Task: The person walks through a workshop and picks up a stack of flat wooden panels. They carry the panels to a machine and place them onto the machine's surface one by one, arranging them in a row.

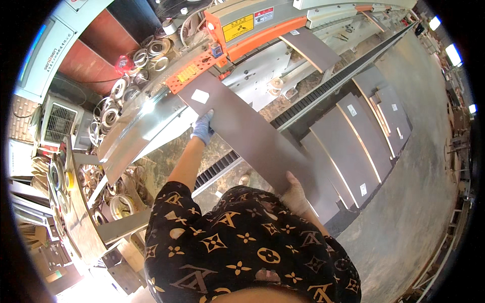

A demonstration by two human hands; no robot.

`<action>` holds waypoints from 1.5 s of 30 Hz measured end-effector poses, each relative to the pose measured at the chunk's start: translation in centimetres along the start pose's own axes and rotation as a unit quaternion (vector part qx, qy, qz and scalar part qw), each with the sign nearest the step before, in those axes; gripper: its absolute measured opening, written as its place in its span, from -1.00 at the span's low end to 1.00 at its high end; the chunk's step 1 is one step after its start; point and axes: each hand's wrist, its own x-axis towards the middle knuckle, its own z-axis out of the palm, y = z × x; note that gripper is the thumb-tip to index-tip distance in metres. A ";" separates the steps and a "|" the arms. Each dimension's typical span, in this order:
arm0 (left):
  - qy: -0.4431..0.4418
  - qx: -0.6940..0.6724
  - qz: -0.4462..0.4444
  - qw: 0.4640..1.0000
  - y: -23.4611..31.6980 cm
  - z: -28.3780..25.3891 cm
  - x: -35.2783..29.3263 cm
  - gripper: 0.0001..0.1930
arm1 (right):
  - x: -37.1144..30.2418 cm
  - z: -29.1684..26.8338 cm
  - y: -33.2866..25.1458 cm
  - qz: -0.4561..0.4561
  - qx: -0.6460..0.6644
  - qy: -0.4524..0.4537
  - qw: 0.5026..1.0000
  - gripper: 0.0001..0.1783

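A long brown-grey board (247, 131) stretches across the middle, from the orange guide plate of a machine at its far end back to my body. A white label sits near its far end. My left hand (203, 127), in a light blue glove, grips the board's left edge toward that far end. At the near end, my right hand (294, 194) holds the board with its thumb on the top face; its other fingers are hidden underneath. The far end lies against the orange guide plate (189, 73) of the edge-banding machine (252, 30).
Several similar boards (343, 141) lie side by side at the right, some labelled. A black roller track (313, 96) runs along the machine. Another board (313, 48) pokes out of the machine farther along. Coils of edge banding (108, 116) pile up at the left beside a wooden table (81, 217).
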 end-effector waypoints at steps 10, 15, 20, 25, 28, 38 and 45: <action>0.033 -0.155 0.006 0.987 0.6 2.9 4.0 -0.63 | 4.1 6.7 3.3 0.027 -0.044 0.108 0.993 -0.64; 0.037 -0.125 -0.013 0.991 0.9 4.1 4.0 -0.61 | 5.2 5.9 2.9 -0.007 -0.044 0.138 0.989 -0.65; 0.032 -0.123 -0.022 0.992 0.4 7.2 4.8 -0.57 | 4.3 7.5 0.9 -0.082 -0.059 0.034 0.994 -0.66; 0.030 -0.137 -0.069 0.988 -0.7 5.7 9.1 -0.61 | 5.4 6.4 -1.0 -0.121 -0.215 0.096 0.964 -0.58; 0.024 -0.098 -0.060 0.993 0.1 10.5 8.2 -0.61 | 4.7 8.4 -3.8 -0.114 -0.146 0.145 0.972 -0.47; -0.002 0.192 0.264 0.945 -1.5 14.1 -9.1 -0.70 | 2.3 -10.6 -28.0 -0.361 -0.510 0.472 0.622 -0.37; -0.030 0.378 0.289 0.879 -8.9 11.3 -17.5 -0.81 | 2.5 -14.0 -43.5 -0.153 -0.740 0.571 0.321 -0.11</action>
